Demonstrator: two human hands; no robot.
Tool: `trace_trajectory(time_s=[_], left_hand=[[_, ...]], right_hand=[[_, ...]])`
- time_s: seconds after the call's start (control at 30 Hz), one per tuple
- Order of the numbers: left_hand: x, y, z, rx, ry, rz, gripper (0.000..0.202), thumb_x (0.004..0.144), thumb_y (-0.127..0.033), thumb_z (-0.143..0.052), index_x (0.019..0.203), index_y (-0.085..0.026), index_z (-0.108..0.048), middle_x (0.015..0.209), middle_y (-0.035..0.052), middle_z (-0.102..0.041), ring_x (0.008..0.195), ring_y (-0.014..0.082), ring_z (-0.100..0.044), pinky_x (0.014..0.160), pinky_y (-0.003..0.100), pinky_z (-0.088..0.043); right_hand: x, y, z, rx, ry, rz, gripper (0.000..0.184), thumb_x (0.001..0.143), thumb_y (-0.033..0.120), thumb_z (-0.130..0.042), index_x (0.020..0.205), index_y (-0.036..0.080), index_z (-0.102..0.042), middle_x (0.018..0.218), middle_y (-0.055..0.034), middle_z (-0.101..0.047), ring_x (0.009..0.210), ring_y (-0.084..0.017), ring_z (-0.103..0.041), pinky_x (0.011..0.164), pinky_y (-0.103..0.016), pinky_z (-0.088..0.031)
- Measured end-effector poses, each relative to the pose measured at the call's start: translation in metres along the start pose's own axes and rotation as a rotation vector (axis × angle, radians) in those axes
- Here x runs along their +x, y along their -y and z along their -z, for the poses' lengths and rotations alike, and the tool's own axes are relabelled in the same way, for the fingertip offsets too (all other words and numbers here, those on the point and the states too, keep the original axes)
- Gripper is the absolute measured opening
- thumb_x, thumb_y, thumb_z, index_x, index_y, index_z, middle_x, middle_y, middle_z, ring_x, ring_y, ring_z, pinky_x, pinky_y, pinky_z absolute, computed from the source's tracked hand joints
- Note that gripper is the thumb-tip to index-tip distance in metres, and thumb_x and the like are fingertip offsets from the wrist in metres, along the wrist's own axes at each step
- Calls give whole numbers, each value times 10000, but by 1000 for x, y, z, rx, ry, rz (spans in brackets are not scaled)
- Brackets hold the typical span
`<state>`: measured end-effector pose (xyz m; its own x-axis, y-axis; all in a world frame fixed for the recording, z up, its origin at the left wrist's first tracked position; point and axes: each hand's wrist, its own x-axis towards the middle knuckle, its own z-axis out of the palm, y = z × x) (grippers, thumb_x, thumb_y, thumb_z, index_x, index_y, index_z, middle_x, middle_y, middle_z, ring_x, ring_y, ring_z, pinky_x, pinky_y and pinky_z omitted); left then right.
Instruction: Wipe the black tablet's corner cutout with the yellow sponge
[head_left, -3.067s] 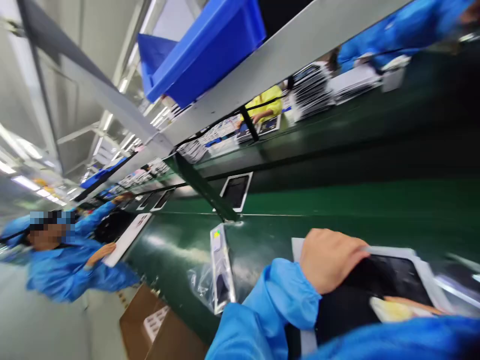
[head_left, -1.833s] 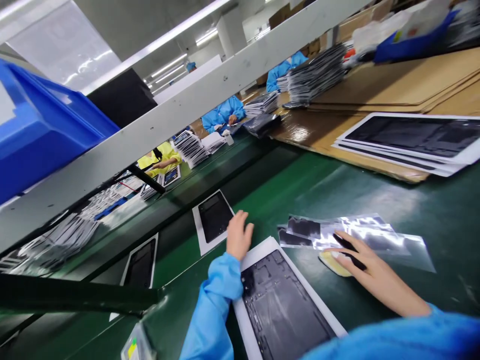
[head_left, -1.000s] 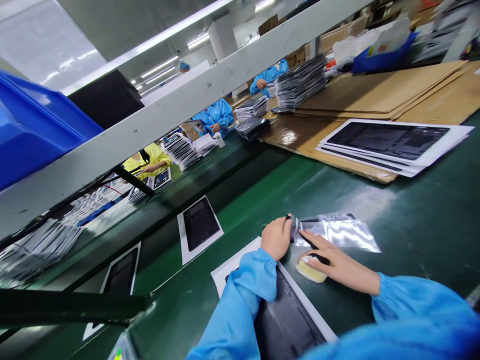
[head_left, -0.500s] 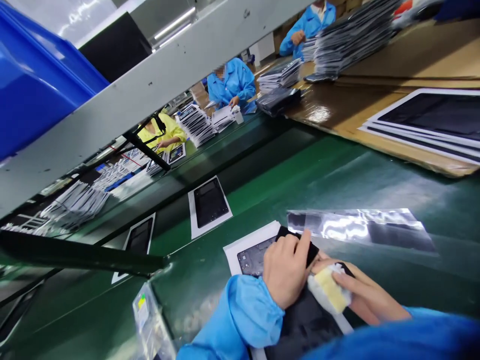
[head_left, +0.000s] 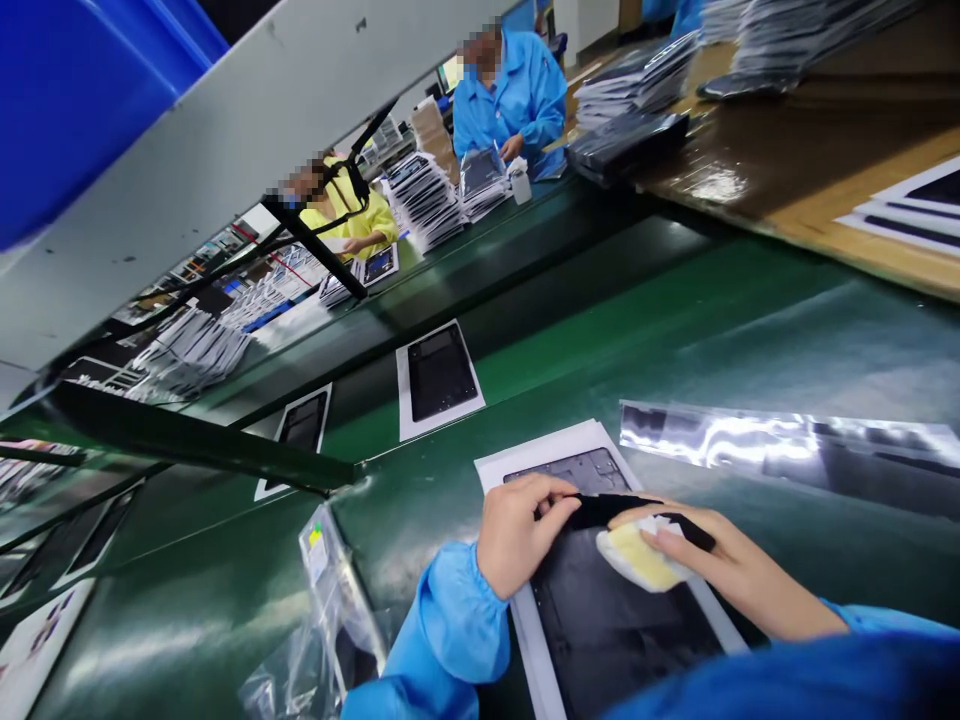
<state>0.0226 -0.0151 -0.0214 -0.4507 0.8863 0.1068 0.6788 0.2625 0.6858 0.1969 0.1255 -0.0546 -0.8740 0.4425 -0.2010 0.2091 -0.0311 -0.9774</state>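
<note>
My left hand (head_left: 521,530) pinches one end of a thin black cloth-like strip (head_left: 604,508) between thumb and fingers. The strip runs to my right hand (head_left: 724,560), where a black end shows again above the thumb. Pressed in that same hand is a yellow-and-white wad (head_left: 645,555), like a folded wipe or pad. Both hands hover over a black rectangular panel (head_left: 600,625), flat in its recess and framed by a white sheet (head_left: 536,445). Whether the strip touches the panel I cannot tell.
A clear shiny film strip (head_left: 780,445) lies on the green belt (head_left: 420,530) at right. Plastic-wrapped pieces (head_left: 337,590) sit left of my sleeve. More framed panels (head_left: 441,375) lie beyond. A grey beam (head_left: 225,130) crosses overhead; co-workers (head_left: 510,95) sit opposite.
My left hand has moved left and turned, now pinching the strip's end. The strip has gone from lying flat-faced to nearly edge-on. The camera view has shifted too.
</note>
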Motion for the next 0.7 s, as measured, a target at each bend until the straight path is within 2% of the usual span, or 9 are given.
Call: trace_trajectory(time_s=[0.1,0.17,0.2,0.27,0.3,0.37,0.43,0.53,0.7], left_hand=[[2,6,3,-67,2,81,139,863,-230,-628,846,-223,-766,764,-2,-754,610,135,-634,663,238,-530],[5,11,6,-75,-42,156,147,847,-213,-627,896,-216,-766,766,-7,-755,610,125,-627,669,229,-524],[7,14,8,-71,-65,194,169,837,-202,-629,943,-214,-761,750,-15,-748,610,120,-623,672,222,-521],[11,21,11,-53,-89,259,234,819,-183,-631,1023,-212,-744,718,-33,-728,609,108,-616,685,211,-513],[12,24,12,-44,-86,283,249,815,-177,-629,1036,-213,-739,710,-39,-721,606,102,-612,690,208,-510],[14,30,12,-34,-59,314,234,813,-176,-618,1003,-218,-748,714,-44,-718,599,95,-604,683,205,-502],[14,35,9,-39,-29,328,216,814,-179,-607,961,-220,-761,710,-45,-715,587,91,-597,663,202,-493],[14,38,3,-48,-9,334,225,811,-183,-601,956,-217,-770,688,-50,-701,568,85,-586,638,193,-478],[14,38,-1,-49,13,355,232,807,-199,-601,960,-221,-774,677,-56,-683,543,74,-568,615,181,-463]], right_hand=[[4,1,-1,3,11,-27,464,745,677,-614,817,253,-787,1149,-133,-741,1142,-381,-632,1067,-486,-449],[9,3,-2,73,-126,-36,468,690,691,-661,786,246,-769,1147,-139,-733,1147,-372,-621,1047,-465,-467],[12,3,-3,132,-235,-47,482,655,702,-684,777,241,-756,1084,-135,-740,1077,-349,-646,973,-434,-520],[19,4,-4,253,-426,-84,531,619,726,-696,800,228,-730,835,-88,-720,772,-252,-658,665,-341,-576],[23,5,-4,291,-482,-104,556,623,735,-687,823,217,-718,696,-45,-664,612,-198,-593,511,-299,-518],[29,6,-6,299,-507,-118,588,659,744,-651,864,196,-698,507,41,-493,433,-125,-412,371,-257,-358],[35,6,-9,272,-486,-121,613,684,745,-625,921,182,-686,461,80,-413,389,-98,-336,359,-245,-298],[40,2,-14,203,-464,-129,643,652,714,-664,1027,191,-667,530,60,-525,390,-94,-373,367,-246,-319],[42,-6,-19,22,-455,-80,508,626,602,-705,975,233,-696,855,-18,-719,511,-137,-542,494,-304,-494]])
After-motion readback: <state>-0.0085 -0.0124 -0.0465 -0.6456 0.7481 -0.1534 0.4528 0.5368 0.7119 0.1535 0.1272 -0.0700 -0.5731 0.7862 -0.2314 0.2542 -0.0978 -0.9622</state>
